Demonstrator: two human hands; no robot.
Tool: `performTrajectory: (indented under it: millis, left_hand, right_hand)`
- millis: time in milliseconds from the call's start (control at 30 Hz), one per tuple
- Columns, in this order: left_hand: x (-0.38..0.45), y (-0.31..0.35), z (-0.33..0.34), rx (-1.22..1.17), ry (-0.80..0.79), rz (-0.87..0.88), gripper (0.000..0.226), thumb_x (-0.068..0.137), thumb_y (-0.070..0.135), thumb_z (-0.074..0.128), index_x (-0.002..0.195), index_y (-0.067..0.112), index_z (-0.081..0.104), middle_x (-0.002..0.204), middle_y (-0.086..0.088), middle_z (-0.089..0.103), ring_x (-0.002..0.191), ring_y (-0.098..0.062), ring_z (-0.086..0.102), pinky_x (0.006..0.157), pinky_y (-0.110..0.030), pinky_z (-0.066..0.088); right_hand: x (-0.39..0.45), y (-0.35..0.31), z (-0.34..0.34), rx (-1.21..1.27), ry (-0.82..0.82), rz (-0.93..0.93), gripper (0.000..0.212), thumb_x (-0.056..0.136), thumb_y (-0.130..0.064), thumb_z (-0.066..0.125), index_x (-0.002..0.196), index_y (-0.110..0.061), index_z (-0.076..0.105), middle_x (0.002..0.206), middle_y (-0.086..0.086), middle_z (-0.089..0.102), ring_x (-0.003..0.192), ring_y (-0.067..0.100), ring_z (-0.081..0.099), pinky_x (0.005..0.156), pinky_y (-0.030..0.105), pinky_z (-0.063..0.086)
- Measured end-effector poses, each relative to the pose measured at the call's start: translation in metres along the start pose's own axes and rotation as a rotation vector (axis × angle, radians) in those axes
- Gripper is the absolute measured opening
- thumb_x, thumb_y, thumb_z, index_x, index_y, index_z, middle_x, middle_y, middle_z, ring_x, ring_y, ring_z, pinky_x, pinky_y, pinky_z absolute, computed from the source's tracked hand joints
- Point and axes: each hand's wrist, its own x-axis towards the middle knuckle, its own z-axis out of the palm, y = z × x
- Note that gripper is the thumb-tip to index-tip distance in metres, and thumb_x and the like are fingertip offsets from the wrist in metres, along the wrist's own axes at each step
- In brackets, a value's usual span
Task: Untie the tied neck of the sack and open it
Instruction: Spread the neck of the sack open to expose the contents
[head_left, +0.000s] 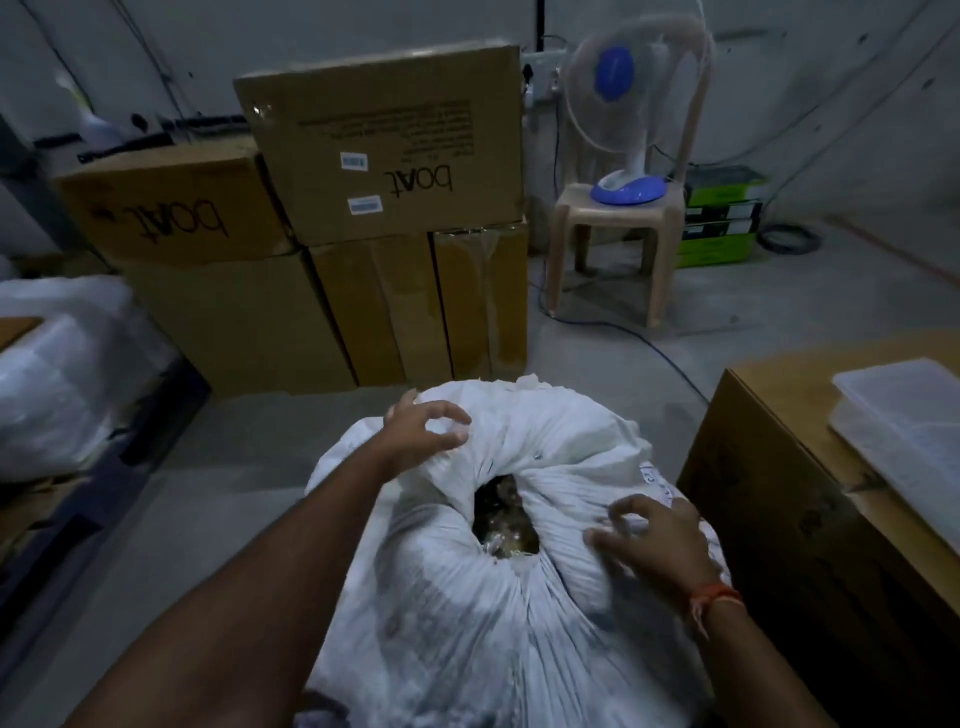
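Note:
A large white woven sack (519, 597) stands on the floor right below me. Its gathered neck has a small dark opening (506, 514) at the top, and brownish contents show inside. My left hand (423, 428) rests on the far left side of the sack's top, fingers spread and curled on the cloth. On the right side of the neck lies my right hand (654, 540), fingers apart and bent, touching the folds. A red thread band circles the right wrist. No cord is visible around the neck.
Stacked cardboard boxes (363, 234) stand behind the sack. At the back right, a plastic chair (613, 249) carries a table fan (623, 104). A brown carton (810, 493) with clear plastic trays (904, 431) is close on the right. White plastic bags (62, 374) lie left.

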Motion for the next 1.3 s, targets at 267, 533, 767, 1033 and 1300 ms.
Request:
performTrajectory:
  millis: [267, 533, 767, 1033, 1300]
  left_hand:
    - [0.037, -0.019, -0.003, -0.205, -0.226, 0.02, 0.027, 0.085, 0.021, 0.085, 0.109, 0.015, 0.073, 0.066, 0.024, 0.066, 0.06, 0.0, 0.054, 0.058, -0.02, 0.043]
    - [0.047, -0.03, 0.013, 0.165, 0.179, 0.142, 0.035, 0.089, -0.003, 0.07, 0.104, 0.027, 0.083, 0.113, 0.005, 0.072, 0.088, -0.013, 0.064, 0.077, -0.025, 0.047]
    - [0.061, -0.021, 0.007, -0.149, 0.597, -0.199, 0.02, 0.085, 0.031, 0.065, 0.101, 0.02, 0.066, 0.096, 0.001, 0.063, 0.097, -0.03, 0.062, 0.074, -0.036, 0.046]
    - [0.059, -0.052, 0.006, -0.123, 0.535, -0.255, 0.028, 0.083, 0.034, 0.07, 0.105, 0.019, 0.06, 0.114, -0.007, 0.063, 0.105, -0.032, 0.06, 0.085, -0.042, 0.045]
    - [-0.029, -0.087, 0.013, 0.181, 0.664, 0.066, 0.034, 0.088, 0.0, 0.07, 0.117, 0.017, 0.077, 0.16, -0.017, 0.04, 0.142, -0.036, 0.047, 0.113, -0.048, 0.046]
  right_hand:
    - [0.027, 0.005, -0.015, 0.305, -0.157, -0.184, 0.036, 0.073, 0.011, 0.083, 0.102, -0.008, 0.075, 0.099, -0.006, 0.073, 0.087, 0.005, 0.066, 0.07, -0.001, 0.045]
    - [0.057, 0.021, -0.023, -0.003, 0.208, -0.279, 0.047, 0.074, 0.009, 0.074, 0.115, -0.012, 0.079, 0.114, -0.001, 0.074, 0.113, 0.015, 0.066, 0.096, 0.006, 0.038]
    - [0.083, 0.03, -0.019, -0.105, 0.363, -0.198, 0.045, 0.084, 0.004, 0.067, 0.123, -0.015, 0.075, 0.101, 0.02, 0.048, 0.095, 0.048, 0.061, 0.093, 0.035, 0.047]
    - [0.113, 0.041, 0.001, -0.085, 0.33, -0.132, 0.044, 0.088, -0.008, 0.063, 0.124, -0.031, 0.074, 0.113, 0.018, 0.045, 0.106, 0.048, 0.058, 0.108, 0.039, 0.044]
    - [0.056, -0.003, -0.015, -0.274, 0.496, -0.317, 0.044, 0.079, -0.02, 0.081, 0.122, -0.013, 0.074, 0.146, 0.038, 0.041, 0.132, 0.055, 0.037, 0.113, 0.056, 0.035]
